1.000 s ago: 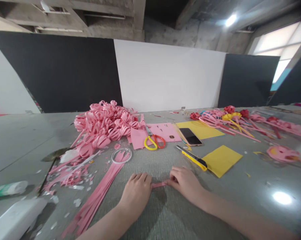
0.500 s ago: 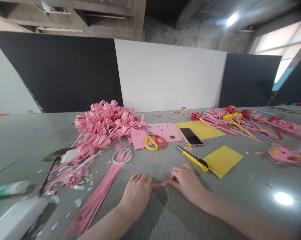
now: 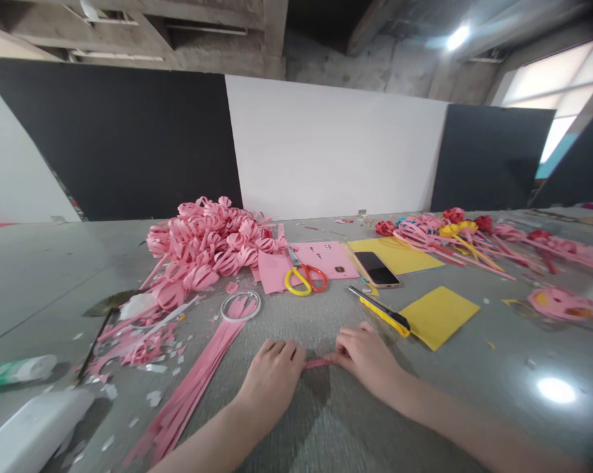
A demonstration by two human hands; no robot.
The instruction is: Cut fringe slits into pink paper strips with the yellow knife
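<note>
A short pink paper strip (image 3: 317, 363) stretches between my two hands, low over the grey table. My left hand (image 3: 275, 373) is closed on its left end, and my right hand (image 3: 365, 358) pinches the right end between thumb and fingers. Left of my left hand lies a bundle of long pink strips (image 3: 202, 374), its far end under a roll of clear tape (image 3: 241, 307). Scissors with yellow and red handles (image 3: 306, 279) rest on pink paper (image 3: 343, 261) beyond my hands. Past my right hand is a yellow and black cutter (image 3: 379, 311).
A heap of pink paper flowers (image 3: 210, 246) stands back left. Yellow paper (image 3: 441, 316), a phone (image 3: 376, 269) and more paper flowers (image 3: 454, 226) lie to the right. Scraps, a green and white tube (image 3: 18, 372) and a white box (image 3: 37, 430) are on the left.
My left hand has moved slightly right, nearer my right hand, and less of the pink strip shows between them. My right hand has hardly moved.
</note>
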